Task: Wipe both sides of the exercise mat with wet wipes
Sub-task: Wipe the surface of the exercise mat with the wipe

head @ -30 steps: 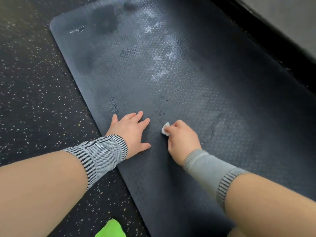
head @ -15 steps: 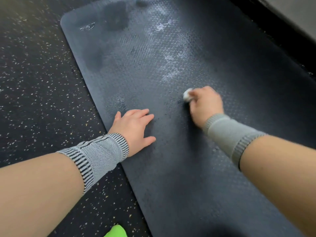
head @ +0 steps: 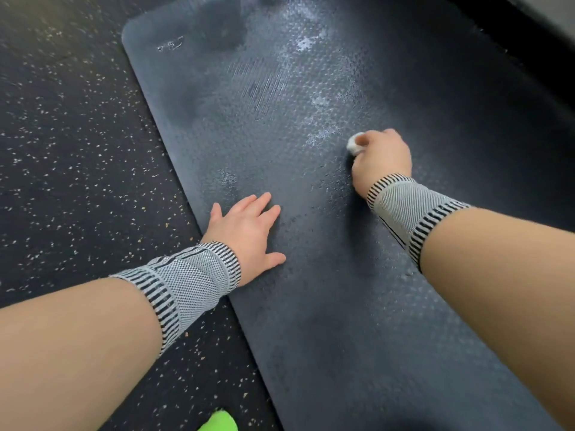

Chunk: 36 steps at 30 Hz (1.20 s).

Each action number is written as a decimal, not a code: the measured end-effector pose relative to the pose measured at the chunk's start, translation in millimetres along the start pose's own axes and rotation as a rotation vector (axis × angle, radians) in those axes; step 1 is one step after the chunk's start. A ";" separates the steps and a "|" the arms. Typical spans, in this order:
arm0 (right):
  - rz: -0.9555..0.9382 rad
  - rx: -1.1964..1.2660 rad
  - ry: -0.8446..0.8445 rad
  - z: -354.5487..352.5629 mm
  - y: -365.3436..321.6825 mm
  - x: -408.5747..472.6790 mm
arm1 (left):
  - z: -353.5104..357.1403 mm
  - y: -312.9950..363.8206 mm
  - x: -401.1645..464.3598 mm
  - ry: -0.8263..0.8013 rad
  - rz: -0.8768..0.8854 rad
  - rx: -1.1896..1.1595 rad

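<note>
Light soft, diffuse, moderately bright; seems to come from upper right/ahead. Pale sheen on wet patches of mat (head: 311,98), strongest near top centre; no hard glare. Shadows weak: faint dark smudge under right hand (head: 381,157), soft one beside left hand (head: 245,231). Top right corner falls to near black, detail lost. Wide-angle distortion: mat edges splay toward bottom, forearms balloon at lower corners. Slight motion blur on speckled floor (head: 62,135) at left edge & on green object (head: 219,421) at bottom. Mat texture sharpest mid-frame.
</note>
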State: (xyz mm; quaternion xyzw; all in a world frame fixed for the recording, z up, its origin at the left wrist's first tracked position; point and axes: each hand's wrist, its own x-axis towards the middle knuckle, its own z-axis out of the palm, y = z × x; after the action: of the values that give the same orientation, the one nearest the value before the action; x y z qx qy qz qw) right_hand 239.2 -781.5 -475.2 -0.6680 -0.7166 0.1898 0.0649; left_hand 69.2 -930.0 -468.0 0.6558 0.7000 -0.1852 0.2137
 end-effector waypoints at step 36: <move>0.136 0.046 -0.011 10.6 38.4 -130.0 | 21.6 -5.6 -58.3 -0.055 -0.010 0.064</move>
State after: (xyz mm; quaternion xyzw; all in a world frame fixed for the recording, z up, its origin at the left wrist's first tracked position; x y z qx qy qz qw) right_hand 284.2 -909.7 -477.8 -0.7125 -0.6653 0.2139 0.0633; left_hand 67.6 -991.0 -454.7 0.6536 0.6908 -0.2263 0.2109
